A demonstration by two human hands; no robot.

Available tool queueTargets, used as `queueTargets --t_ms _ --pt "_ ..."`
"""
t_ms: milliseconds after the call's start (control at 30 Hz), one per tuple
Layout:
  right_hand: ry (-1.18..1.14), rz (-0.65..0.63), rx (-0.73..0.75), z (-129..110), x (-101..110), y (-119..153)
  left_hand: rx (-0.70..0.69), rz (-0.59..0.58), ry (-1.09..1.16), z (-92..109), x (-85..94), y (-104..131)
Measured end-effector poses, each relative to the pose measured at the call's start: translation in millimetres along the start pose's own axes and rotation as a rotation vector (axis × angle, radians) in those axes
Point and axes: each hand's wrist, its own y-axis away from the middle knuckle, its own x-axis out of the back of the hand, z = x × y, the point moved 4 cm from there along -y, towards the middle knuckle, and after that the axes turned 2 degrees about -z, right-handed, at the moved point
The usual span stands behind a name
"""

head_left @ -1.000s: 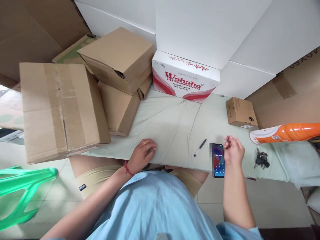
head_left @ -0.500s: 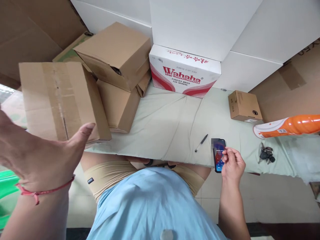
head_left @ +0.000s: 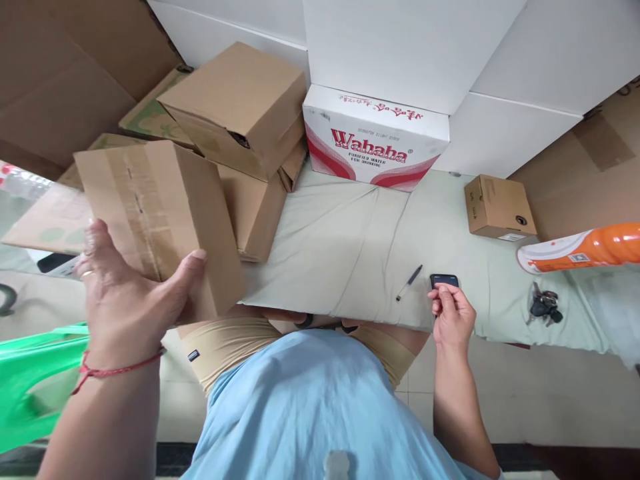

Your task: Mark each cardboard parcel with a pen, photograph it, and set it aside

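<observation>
A: So, what is held by the left hand (head_left: 125, 300)?

B: A taped brown box (head_left: 160, 220) is gripped at its near bottom corner. The thumb is pressed on the front face and the other fingers (head_left: 95, 243) are spread on the left side. The box is tilted, and its low end hangs past the near edge of the bed (head_left: 350, 253), over the lap.

A: Is the box off the bed yet?

B: It seems partly lifted, but how much of it is carried by the bed cannot be told. The tape on top is not cut, so the box is not opened.

A: And the right hand (head_left: 453, 317)?

B: A dark phone (head_left: 444, 281) is pinched at its near end by the thumb and fingers. The phone is found near the front edge of the bed, and only its top end can be seen past the hand. Whether it is lifted or lying flat cannot be told.

A: How are the arms placed?

B: The left arm is stretched forward and up, with a red string tied at the wrist. The right arm is bent and kept low, with the back of the hand turned up.

A: What else is seen?

B: A pen (head_left: 409, 283) is laid just left of the phone. Keys (head_left: 545, 305) are laid further right. A small box (head_left: 499, 207) and a white and red Wahaha box (head_left: 375, 143) are set near the back. More brown boxes (head_left: 240, 107) are piled on the left.
</observation>
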Motion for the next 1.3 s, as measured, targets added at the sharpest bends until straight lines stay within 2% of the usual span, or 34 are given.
queueTargets --t_ms 67,133,267,333,433,500,567,633,733,800,867,967,1100,1200,1300 --pt "0.024 -0.009 -0.006 3 1 3 0.026 -0.002 -0.023 14 1.4 3" --pt "0.038 -0.019 -0.014 5 2 5 -0.011 0.001 -0.042 25 2.0 7" --pt "0.050 -0.043 -0.018 8 1 6 -0.099 -0.041 -0.011 27 6.6 19" --pt "0.053 -0.050 -0.011 8 1 6 -0.179 -0.128 0.044 25 12.0 30" --pt "0.076 -0.070 -0.010 8 0 5 -0.241 -0.388 0.205 28 12.5 48" --pt "0.084 -0.108 -0.027 8 -3 5 -0.279 -0.567 0.348 38 1.6 59" --pt "0.068 -0.167 -0.062 8 -12 10 -0.355 -0.654 0.453 56 -19.1 66" --pt "0.059 -0.255 -0.106 9 -25 19 -0.409 -0.632 0.464 77 -47.8 70" --pt "0.083 -0.421 -0.175 12 -47 40 -0.373 -0.638 0.516 102 -96.0 74" --pt "0.082 -0.509 -0.241 19 -57 53 -0.318 -0.687 0.575 110 -120.7 77" --pt "0.069 -0.554 -0.303 27 -61 62 -0.239 -0.732 0.639 108 -134.7 79" --pt "0.062 -0.547 -0.346 39 -57 66 -0.100 -0.840 0.725 95 -141.9 84" --pt "0.045 -0.551 -0.392 45 -54 64 0.075 -1.022 0.813 77 -143.0 96" --pt "0.056 -0.609 -0.368 41 -62 63 0.075 -1.082 0.922 75 -139.3 106" --pt "0.061 -0.625 -0.329 32 -71 60 0.029 -1.042 0.960 76 -131.2 110"
